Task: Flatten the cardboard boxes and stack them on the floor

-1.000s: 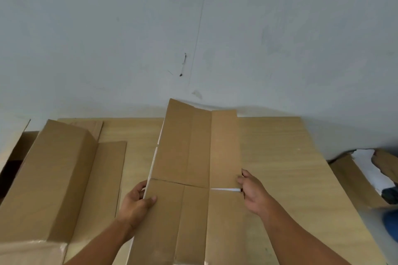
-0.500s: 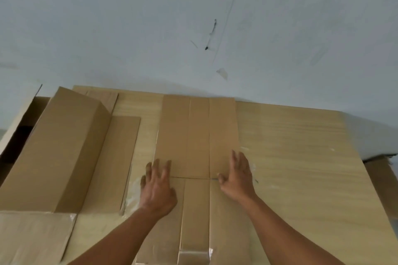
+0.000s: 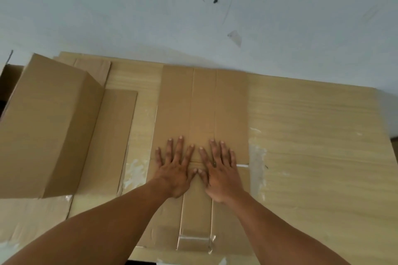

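Note:
A flattened brown cardboard box (image 3: pixel 202 105) lies on the wooden table (image 3: pixel 312 146), running from the front edge towards the wall. My left hand (image 3: pixel 175 168) and my right hand (image 3: pixel 219 170) rest palm down on it, side by side across its middle crease, fingers spread and thumbs nearly touching. Neither hand grips anything. Clear tape (image 3: pixel 195 241) sticks to the box's near end. To the left stands a box still in shape (image 3: pixel 47 127), with its long flaps spread flat on the table.
A pale wall (image 3: pixel 193 11) rises directly behind the table. Scraps of tape residue (image 3: pixel 256 155) mark the tabletop to the right of the flat box. Another flap (image 3: pixel 32 219) of the standing box lies at the front left.
The raised far half of the box has been pressed down flat. My hands let go of its side edges and came together, palms down, on the middle crease.

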Demonstrator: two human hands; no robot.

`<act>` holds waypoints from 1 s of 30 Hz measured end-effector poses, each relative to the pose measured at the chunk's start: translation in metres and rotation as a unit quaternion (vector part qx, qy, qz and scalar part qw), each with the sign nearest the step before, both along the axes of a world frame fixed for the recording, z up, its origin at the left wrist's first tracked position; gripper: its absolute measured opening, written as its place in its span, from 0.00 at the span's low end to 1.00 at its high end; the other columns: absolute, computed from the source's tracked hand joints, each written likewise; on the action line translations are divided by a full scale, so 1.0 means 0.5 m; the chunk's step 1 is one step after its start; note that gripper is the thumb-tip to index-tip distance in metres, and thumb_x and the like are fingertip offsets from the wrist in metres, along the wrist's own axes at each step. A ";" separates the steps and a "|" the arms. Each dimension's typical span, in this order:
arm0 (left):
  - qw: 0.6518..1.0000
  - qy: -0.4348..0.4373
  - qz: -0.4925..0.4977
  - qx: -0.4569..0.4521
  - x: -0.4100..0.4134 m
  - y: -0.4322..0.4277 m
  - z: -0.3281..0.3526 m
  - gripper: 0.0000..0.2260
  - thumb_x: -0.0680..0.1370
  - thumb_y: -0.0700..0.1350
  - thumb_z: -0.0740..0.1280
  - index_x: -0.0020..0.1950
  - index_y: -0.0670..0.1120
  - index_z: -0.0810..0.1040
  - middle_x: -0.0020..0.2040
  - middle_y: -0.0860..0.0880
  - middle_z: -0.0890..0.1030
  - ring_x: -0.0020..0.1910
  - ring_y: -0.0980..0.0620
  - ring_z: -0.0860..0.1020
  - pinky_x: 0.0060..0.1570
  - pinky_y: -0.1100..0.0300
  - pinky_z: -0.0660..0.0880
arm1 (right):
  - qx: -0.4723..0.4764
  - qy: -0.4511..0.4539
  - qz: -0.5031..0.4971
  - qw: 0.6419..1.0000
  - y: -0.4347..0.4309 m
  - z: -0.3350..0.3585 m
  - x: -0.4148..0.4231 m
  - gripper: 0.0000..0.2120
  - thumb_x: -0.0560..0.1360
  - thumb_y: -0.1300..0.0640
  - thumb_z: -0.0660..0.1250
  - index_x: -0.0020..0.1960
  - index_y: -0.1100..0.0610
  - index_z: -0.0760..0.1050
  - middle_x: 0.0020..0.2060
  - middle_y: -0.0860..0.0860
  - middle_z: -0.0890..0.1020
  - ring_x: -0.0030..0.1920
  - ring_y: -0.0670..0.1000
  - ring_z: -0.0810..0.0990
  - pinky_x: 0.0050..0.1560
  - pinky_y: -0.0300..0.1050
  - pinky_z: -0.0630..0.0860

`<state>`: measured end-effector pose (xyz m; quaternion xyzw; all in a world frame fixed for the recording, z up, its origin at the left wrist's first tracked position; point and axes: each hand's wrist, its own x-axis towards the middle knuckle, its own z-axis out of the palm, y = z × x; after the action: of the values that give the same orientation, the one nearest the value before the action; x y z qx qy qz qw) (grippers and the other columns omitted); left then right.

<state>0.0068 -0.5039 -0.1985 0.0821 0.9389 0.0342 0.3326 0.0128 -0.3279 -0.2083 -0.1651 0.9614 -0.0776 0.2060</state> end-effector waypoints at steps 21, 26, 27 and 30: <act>0.962 0.077 0.259 0.032 0.020 -0.045 0.055 0.44 0.69 0.71 0.67 0.79 0.58 0.51 0.77 0.41 0.50 0.77 0.40 0.51 0.69 0.40 0.65 | -0.041 -0.029 -0.381 0.923 0.069 0.078 0.022 0.49 0.70 0.36 0.70 0.79 0.48 0.45 0.72 0.57 0.56 0.70 0.60 0.60 0.60 0.56 0.73; 0.911 0.071 0.397 0.088 -0.010 -0.044 0.087 0.48 0.68 0.56 0.76 0.77 0.47 0.50 0.69 0.42 0.65 0.67 0.39 0.67 0.59 0.41 0.74 | -0.107 -0.096 -0.470 0.871 0.077 0.086 0.001 0.59 0.66 0.44 0.78 0.79 0.53 0.39 0.71 0.60 0.55 0.67 0.61 0.70 0.61 0.54 0.74; 0.890 0.062 0.438 0.105 -0.016 -0.053 0.089 0.47 0.68 0.54 0.76 0.77 0.45 0.52 0.68 0.41 0.67 0.64 0.38 0.71 0.57 0.43 0.76 | -0.118 -0.106 -0.472 0.868 0.080 0.088 -0.003 0.57 0.67 0.45 0.78 0.79 0.54 0.41 0.71 0.60 0.56 0.66 0.61 0.71 0.61 0.53 0.74; 0.845 0.031 0.508 0.167 -0.018 -0.078 0.094 0.30 0.71 0.52 0.75 0.68 0.45 0.67 0.60 0.43 0.77 0.55 0.41 0.78 0.53 0.49 0.79 | -0.104 -0.116 -0.448 0.880 0.085 0.093 -0.007 0.43 0.69 0.46 0.76 0.74 0.55 0.56 0.66 0.59 0.63 0.65 0.61 0.72 0.61 0.52 0.73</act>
<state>-0.0024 -0.5429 -0.1517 -0.3512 0.8391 0.3517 0.2212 0.0091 -0.2856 -0.1616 0.2729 0.8884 -0.2798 0.2408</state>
